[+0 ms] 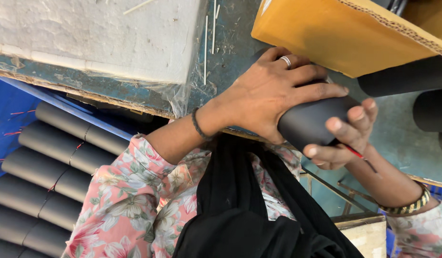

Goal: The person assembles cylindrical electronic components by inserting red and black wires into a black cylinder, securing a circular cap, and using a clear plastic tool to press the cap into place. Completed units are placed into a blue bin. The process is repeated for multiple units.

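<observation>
Left hand (273, 95) gripping black roll (309, 125) from above | right hand (345, 138) cupping underneath

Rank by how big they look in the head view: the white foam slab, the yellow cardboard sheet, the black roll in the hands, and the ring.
1. White foam slab, cut off by the frame.
2. Yellow cardboard sheet, also cut off.
3. Black roll, partly covered by the left hand and right hand.
4. Ring.

Tube (309, 124) between both hands, cardboard sheet (345, 33) behind, stacked tubes (49, 167) left, foam block (101, 33) behind-left.
</observation>
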